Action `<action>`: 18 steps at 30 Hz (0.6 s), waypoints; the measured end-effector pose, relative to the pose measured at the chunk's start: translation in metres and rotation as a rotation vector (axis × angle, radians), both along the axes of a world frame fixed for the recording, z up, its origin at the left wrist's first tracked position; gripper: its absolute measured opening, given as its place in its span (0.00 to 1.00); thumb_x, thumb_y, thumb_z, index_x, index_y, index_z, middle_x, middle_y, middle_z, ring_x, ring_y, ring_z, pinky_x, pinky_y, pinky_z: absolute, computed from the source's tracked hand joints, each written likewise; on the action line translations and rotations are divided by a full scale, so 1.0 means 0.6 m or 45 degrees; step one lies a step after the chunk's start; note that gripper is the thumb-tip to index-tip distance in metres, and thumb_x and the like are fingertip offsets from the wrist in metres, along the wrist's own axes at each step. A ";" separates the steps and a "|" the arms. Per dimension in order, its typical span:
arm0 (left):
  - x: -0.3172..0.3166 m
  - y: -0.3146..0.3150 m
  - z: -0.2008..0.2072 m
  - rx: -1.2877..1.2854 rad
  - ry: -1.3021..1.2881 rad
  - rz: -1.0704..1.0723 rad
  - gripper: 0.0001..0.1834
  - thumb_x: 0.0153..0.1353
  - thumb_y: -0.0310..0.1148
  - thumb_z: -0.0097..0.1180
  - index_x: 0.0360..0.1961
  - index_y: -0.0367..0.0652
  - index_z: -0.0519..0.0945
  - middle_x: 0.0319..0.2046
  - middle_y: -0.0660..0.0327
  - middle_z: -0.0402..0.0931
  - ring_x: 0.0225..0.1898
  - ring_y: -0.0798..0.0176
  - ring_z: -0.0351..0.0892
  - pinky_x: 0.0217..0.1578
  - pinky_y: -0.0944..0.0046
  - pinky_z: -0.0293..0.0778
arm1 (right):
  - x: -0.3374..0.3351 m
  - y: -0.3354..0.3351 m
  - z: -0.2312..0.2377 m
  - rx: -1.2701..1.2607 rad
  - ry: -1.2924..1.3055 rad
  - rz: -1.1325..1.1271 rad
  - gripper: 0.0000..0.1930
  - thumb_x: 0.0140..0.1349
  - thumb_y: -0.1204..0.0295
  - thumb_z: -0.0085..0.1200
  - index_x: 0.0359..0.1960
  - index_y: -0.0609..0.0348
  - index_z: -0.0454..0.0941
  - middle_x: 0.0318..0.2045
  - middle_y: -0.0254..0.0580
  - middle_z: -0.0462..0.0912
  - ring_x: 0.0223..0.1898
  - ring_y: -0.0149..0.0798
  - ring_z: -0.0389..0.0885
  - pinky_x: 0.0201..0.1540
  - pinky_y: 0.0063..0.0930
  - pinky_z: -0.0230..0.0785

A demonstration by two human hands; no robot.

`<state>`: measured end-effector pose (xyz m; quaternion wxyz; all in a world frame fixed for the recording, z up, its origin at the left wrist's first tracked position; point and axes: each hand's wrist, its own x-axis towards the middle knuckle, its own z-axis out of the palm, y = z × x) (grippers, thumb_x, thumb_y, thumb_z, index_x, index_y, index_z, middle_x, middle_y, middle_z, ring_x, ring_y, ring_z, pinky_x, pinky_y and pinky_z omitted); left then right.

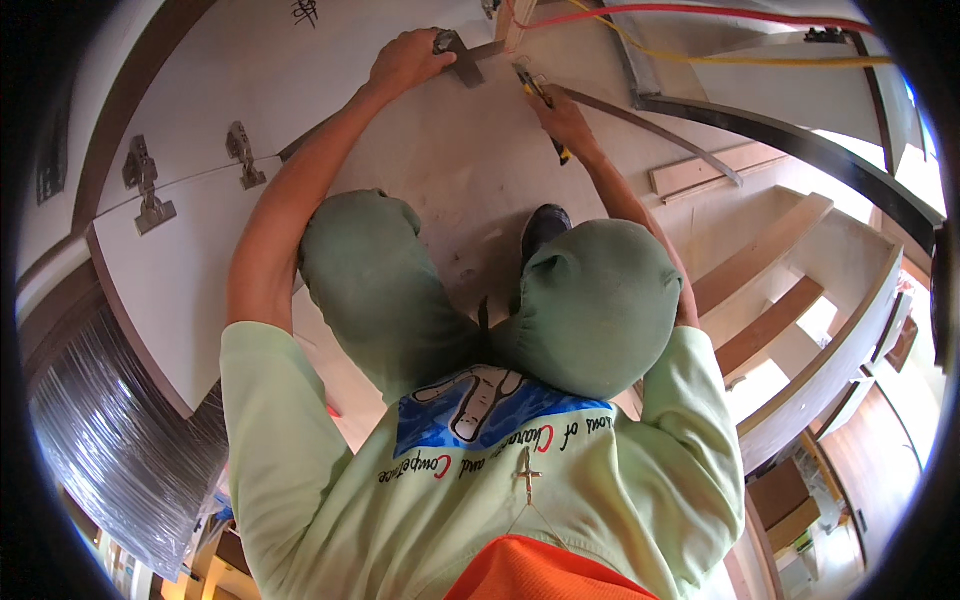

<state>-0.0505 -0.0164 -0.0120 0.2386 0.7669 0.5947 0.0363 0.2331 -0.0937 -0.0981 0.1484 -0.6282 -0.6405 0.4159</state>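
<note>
Up ahead, my left hand (408,62) is closed around a short, flat dark brown piece (464,62), which crosses a thin dark strip (488,50). My right hand (566,118) grips a black-and-yellow utility knife (540,92). Its metal tip points up and left, close to the foot of a wooden upright (514,28); whether the tip touches anything cannot be made out. A long brown strip (650,128) runs from beside my right hand toward the lower right.
White panels with metal hinges (148,188) lie at left, above a plastic-wrapped stack (120,430). Red (700,10) and yellow (740,60) cables cross the upper right. A wooden frame with slats (768,250) stands at right. My bent knees (600,310) are between my arms.
</note>
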 end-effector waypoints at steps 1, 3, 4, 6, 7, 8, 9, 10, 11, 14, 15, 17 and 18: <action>-0.001 0.001 -0.004 -0.015 -0.021 -0.032 0.23 0.59 0.48 0.61 0.44 0.37 0.80 0.37 0.49 0.83 0.41 0.49 0.83 0.42 0.52 0.77 | 0.007 -0.003 0.000 0.114 -0.087 0.037 0.20 0.66 0.57 0.52 0.48 0.60 0.73 0.37 0.52 0.82 0.38 0.49 0.81 0.40 0.40 0.72; 0.000 0.001 -0.011 -0.063 -0.042 -0.089 0.23 0.59 0.46 0.62 0.44 0.36 0.80 0.34 0.49 0.83 0.37 0.51 0.83 0.40 0.53 0.77 | 0.019 -0.003 0.008 0.300 -0.280 0.092 0.19 0.64 0.60 0.55 0.51 0.56 0.72 0.38 0.55 0.82 0.40 0.55 0.82 0.40 0.43 0.72; 0.000 0.000 -0.013 -0.134 -0.063 -0.087 0.23 0.58 0.46 0.63 0.43 0.36 0.80 0.32 0.49 0.82 0.34 0.53 0.83 0.39 0.53 0.76 | 0.025 0.002 0.016 0.373 -0.265 0.105 0.18 0.64 0.61 0.56 0.52 0.54 0.71 0.39 0.55 0.81 0.41 0.57 0.81 0.41 0.45 0.72; 0.001 -0.002 -0.016 -0.345 -0.083 -0.087 0.23 0.58 0.45 0.63 0.43 0.35 0.80 0.28 0.50 0.82 0.29 0.55 0.82 0.37 0.53 0.76 | 0.039 0.020 0.034 0.423 -0.268 0.099 0.19 0.63 0.64 0.56 0.54 0.50 0.70 0.42 0.55 0.81 0.44 0.61 0.79 0.43 0.48 0.71; 0.000 -0.005 -0.016 -0.344 -0.086 -0.107 0.22 0.58 0.44 0.63 0.42 0.34 0.80 0.27 0.51 0.81 0.27 0.56 0.81 0.35 0.54 0.75 | 0.044 0.034 0.042 0.498 -0.306 0.161 0.18 0.64 0.65 0.56 0.54 0.49 0.70 0.42 0.53 0.82 0.44 0.60 0.79 0.43 0.48 0.71; 0.000 -0.008 -0.015 -0.342 -0.088 -0.128 0.21 0.58 0.44 0.63 0.41 0.34 0.80 0.25 0.52 0.80 0.26 0.58 0.80 0.33 0.54 0.75 | 0.048 0.055 0.049 0.573 -0.341 0.224 0.17 0.64 0.65 0.55 0.53 0.48 0.71 0.42 0.52 0.82 0.44 0.59 0.80 0.43 0.47 0.71; -0.001 -0.011 -0.014 -0.361 -0.082 -0.135 0.20 0.59 0.43 0.63 0.40 0.34 0.79 0.23 0.53 0.79 0.24 0.59 0.79 0.32 0.54 0.74 | 0.050 0.070 0.055 0.606 -0.396 0.269 0.16 0.64 0.66 0.54 0.53 0.47 0.71 0.42 0.50 0.82 0.44 0.58 0.80 0.44 0.47 0.72; -0.002 -0.015 -0.012 -0.350 -0.081 -0.138 0.20 0.59 0.43 0.63 0.39 0.34 0.79 0.22 0.54 0.78 0.23 0.59 0.79 0.31 0.55 0.74 | 0.052 0.081 0.058 0.691 -0.427 0.327 0.16 0.65 0.66 0.54 0.53 0.47 0.72 0.42 0.50 0.82 0.44 0.56 0.80 0.44 0.46 0.72; -0.002 -0.017 -0.010 -0.362 -0.071 -0.129 0.19 0.59 0.42 0.63 0.38 0.35 0.79 0.21 0.54 0.78 0.22 0.60 0.78 0.29 0.55 0.74 | 0.054 0.095 0.061 0.732 -0.478 0.367 0.15 0.65 0.66 0.53 0.53 0.47 0.73 0.43 0.49 0.82 0.44 0.55 0.80 0.44 0.46 0.72; -0.007 -0.018 -0.002 -0.391 -0.054 -0.135 0.16 0.60 0.41 0.63 0.36 0.36 0.79 0.19 0.57 0.77 0.19 0.62 0.77 0.26 0.57 0.74 | 0.052 0.128 0.058 0.863 -0.544 0.442 0.15 0.65 0.64 0.53 0.53 0.45 0.74 0.42 0.46 0.82 0.45 0.51 0.81 0.45 0.45 0.72; -0.008 -0.019 -0.001 -0.407 -0.049 -0.140 0.15 0.60 0.40 0.63 0.35 0.36 0.79 0.18 0.58 0.77 0.18 0.63 0.77 0.24 0.58 0.74 | 0.052 0.138 0.055 0.817 -0.567 0.451 0.15 0.65 0.63 0.53 0.53 0.45 0.75 0.42 0.45 0.82 0.45 0.50 0.81 0.45 0.45 0.72; -0.011 -0.019 -0.001 -0.434 -0.022 -0.170 0.15 0.60 0.40 0.63 0.35 0.37 0.79 0.17 0.58 0.77 0.17 0.64 0.76 0.23 0.58 0.74 | 0.053 0.160 0.051 1.004 -0.664 0.521 0.15 0.65 0.63 0.53 0.53 0.44 0.75 0.43 0.43 0.82 0.46 0.48 0.81 0.46 0.45 0.72; -0.012 -0.019 -0.002 -0.459 -0.004 -0.185 0.15 0.60 0.40 0.63 0.35 0.37 0.79 0.17 0.58 0.76 0.17 0.64 0.76 0.22 0.59 0.74 | 0.053 0.168 0.049 1.081 -0.735 0.539 0.15 0.65 0.62 0.53 0.53 0.43 0.75 0.43 0.43 0.82 0.47 0.48 0.81 0.47 0.45 0.71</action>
